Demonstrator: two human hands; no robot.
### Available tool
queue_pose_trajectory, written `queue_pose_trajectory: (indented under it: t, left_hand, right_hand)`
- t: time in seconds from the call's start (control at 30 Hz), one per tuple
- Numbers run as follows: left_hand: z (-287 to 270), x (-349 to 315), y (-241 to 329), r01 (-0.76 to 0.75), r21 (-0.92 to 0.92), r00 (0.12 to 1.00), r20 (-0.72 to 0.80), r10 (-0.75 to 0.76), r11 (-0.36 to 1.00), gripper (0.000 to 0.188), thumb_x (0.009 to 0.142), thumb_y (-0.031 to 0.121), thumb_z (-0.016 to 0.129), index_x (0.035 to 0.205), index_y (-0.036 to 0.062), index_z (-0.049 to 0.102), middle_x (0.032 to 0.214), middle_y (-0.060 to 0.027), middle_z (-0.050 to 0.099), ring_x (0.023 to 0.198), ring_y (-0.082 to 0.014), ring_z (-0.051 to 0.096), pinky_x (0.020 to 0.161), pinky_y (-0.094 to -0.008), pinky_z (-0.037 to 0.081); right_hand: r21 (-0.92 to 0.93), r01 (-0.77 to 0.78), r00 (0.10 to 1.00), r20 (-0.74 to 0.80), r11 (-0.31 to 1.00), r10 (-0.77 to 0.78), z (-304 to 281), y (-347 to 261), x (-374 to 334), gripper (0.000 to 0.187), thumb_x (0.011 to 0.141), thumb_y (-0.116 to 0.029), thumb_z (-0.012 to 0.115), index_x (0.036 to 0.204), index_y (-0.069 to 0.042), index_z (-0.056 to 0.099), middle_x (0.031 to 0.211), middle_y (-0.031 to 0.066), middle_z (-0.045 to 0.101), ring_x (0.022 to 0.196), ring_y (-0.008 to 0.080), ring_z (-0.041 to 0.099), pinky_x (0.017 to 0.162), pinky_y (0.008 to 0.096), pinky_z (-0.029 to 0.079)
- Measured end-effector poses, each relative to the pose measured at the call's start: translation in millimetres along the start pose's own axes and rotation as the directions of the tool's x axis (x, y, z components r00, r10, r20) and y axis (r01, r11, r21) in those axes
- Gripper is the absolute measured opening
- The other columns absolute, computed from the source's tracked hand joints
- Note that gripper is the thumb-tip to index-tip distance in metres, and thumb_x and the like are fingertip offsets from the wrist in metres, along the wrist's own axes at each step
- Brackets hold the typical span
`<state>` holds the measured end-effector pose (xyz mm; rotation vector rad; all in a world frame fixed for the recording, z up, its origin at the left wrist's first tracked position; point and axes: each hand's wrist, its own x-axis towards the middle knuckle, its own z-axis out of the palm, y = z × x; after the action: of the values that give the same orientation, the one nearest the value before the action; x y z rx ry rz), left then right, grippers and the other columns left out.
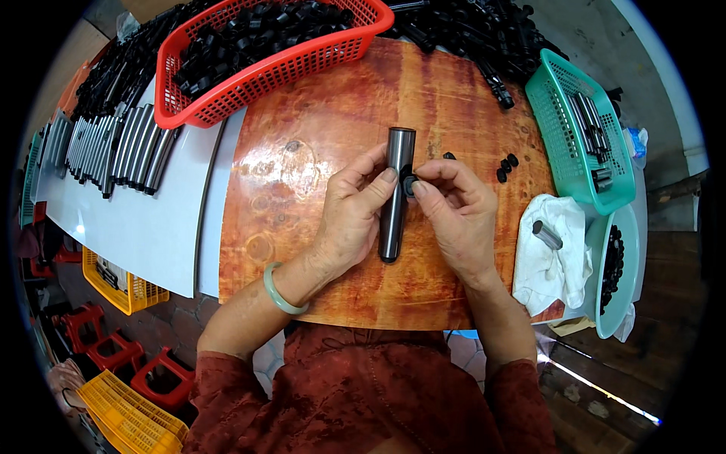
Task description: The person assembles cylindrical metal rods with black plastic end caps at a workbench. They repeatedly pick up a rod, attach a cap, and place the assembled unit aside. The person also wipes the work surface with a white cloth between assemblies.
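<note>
My left hand [354,200] is closed around a dark grey metal tube [395,216], held nearly upright in the picture above the wooden board. The tube's far end has a dark rim, and its near end is black. Between the thumb and fingers of my right hand [460,208] is a small round black cap [410,186], close against the tube's right side. Whether the cap touches the tube I cannot tell. Just beyond my right hand lie several small black caps [502,175] on the board.
A red basket [280,76] of black parts stands at the far left of the wooden board [302,136]. Metal tubes [140,151] lie in a row at left. On the right are a green basket [563,144], a white cloth [541,272] with a short tube [547,234], and a pale green bowl [624,303].
</note>
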<state>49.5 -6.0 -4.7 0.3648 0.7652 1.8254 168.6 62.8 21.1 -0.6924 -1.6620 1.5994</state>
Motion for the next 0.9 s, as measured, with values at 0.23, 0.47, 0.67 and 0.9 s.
queue_pose_trajectory:
  t: [0.23, 0.47, 0.67, 0.9]
  left_hand:
    - [-3.1, 0.1, -3.1, -0.100, 0.187, 0.992, 0.097, 0.083, 0.977, 0.045, 0.090, 0.002, 0.055, 0.132, -0.0046, 0.041, 0.109, -0.0077, 0.057, 0.097, -0.0121, 0.055, 0.084, -0.0255, 0.050]
    - [-2.9, -0.2, -4.4, -0.153, 0.291, 0.981, 0.159, 0.110, 0.944, 0.048, 0.089, 0.003, 0.056, 0.134, -0.0052, 0.038, 0.110, -0.0069, 0.054, 0.097, -0.0119, 0.054, 0.083, -0.0243, 0.049]
    - [-3.9, -0.5, -3.5, -0.223, 0.440, 0.969, 0.197, 0.148, 0.870, 0.052, 0.087, 0.006, 0.061, 0.133, -0.0059, 0.040, 0.108, -0.0057, 0.048, 0.097, -0.0122, 0.052, 0.083, -0.0245, 0.047]
    - [-3.4, -0.9, -3.9, -0.182, 0.465, 0.976, 0.195, 0.100, 0.866, 0.053, 0.086, 0.011, 0.065, 0.132, -0.0054, 0.042, 0.102, -0.0045, 0.050, 0.092, -0.0108, 0.052, 0.079, -0.0243, 0.048]
  right_hand:
    - [0.004, 0.036, 0.998, -0.047, 0.999, -0.035, 3.2, 1.1, -1.6, 0.013, 0.087, 0.001, 0.059, 0.100, 0.003, 0.057, 0.090, 0.0040, 0.061, 0.076, 0.0059, 0.057, 0.068, 0.0187, 0.048]
    - [0.069, 0.008, 0.998, -0.064, 0.998, -0.003, 2.2, 7.2, -3.0, 0.012, 0.087, 0.001, 0.058, 0.099, 0.002, 0.056, 0.092, 0.0049, 0.060, 0.075, 0.0055, 0.056, 0.066, 0.0186, 0.049]
    - [0.020, -0.021, 0.996, -0.087, 1.000, 0.023, 3.7, 1.3, -5.5, 0.006, 0.087, 0.000, 0.058, 0.092, 0.001, 0.055, 0.084, 0.0015, 0.058, 0.069, 0.0027, 0.052, 0.060, 0.0168, 0.045]
    - [0.023, -0.048, 0.991, -0.124, 0.999, 0.051, 5.9, 3.8, -9.5, 0.004, 0.087, -0.001, 0.058, 0.087, -0.001, 0.054, 0.077, -0.0027, 0.054, 0.064, -0.0014, 0.045, 0.054, 0.0142, 0.036]
